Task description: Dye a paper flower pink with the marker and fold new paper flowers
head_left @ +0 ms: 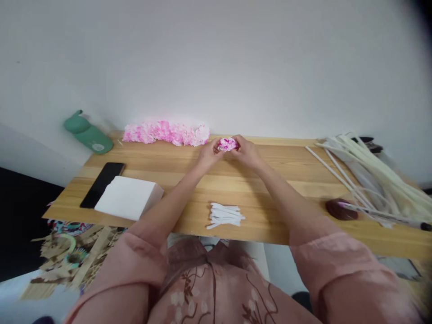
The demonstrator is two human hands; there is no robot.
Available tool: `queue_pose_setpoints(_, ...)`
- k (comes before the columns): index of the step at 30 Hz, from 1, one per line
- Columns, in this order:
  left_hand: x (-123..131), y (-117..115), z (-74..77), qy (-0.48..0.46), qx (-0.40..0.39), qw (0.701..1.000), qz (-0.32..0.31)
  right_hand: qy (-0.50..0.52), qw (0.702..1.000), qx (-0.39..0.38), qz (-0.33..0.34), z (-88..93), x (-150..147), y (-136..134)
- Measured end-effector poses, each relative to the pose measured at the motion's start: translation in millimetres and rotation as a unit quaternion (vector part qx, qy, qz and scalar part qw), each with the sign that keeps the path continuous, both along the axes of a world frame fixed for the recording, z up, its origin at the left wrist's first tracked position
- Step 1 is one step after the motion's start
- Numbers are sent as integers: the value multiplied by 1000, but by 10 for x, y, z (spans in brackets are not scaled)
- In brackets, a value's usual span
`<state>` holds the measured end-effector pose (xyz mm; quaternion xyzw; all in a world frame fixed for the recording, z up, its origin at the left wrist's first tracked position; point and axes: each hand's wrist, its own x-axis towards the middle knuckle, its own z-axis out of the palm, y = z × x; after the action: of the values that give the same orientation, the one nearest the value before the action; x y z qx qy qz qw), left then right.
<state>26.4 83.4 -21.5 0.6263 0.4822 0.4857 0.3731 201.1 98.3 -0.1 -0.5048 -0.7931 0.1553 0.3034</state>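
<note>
While both hands' fingers pinch the pink paper flower [228, 144] from either side, left hand [209, 154] and right hand [248, 152] hold it just above the table [286, 180], near the row of flowers [167, 132]; white strips [225, 215] lie nearer the body.

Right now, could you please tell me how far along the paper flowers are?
Done: a row of pink flowers lies at the back of the table. In hand: the left hand and right hand hold a single flower. Seemingly left: a stack of white paper, a small pile of white strips and a bundle of white sticks lie untouched.
</note>
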Motion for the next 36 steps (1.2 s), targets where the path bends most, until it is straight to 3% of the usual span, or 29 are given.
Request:
queue_pose_setpoints(5,-64,120,-54,161,22,984,76,40,998,-5,-55,-129,165,228)
queue_pose_setpoints(8,-70,176,-4,276,49,958,59,59,996,-1,-74,-169,270,292)
queue_pose_setpoints(12,-54,260,96,363,9,930,52,54,996,-13,-67,-195,296,336)
queue_pose_setpoints(18,-108,177,43,293,17,950,106,21,999,-8,-33,-209,93,451)
queue_pose_setpoints(28,-288,141,-99,190,74,972,120,-53,998,14,-14,-227,-405,584)
queue_pose_setpoints(36,-367,145,-149,80,23,980,181,-89,994,60,13,-302,-598,720)
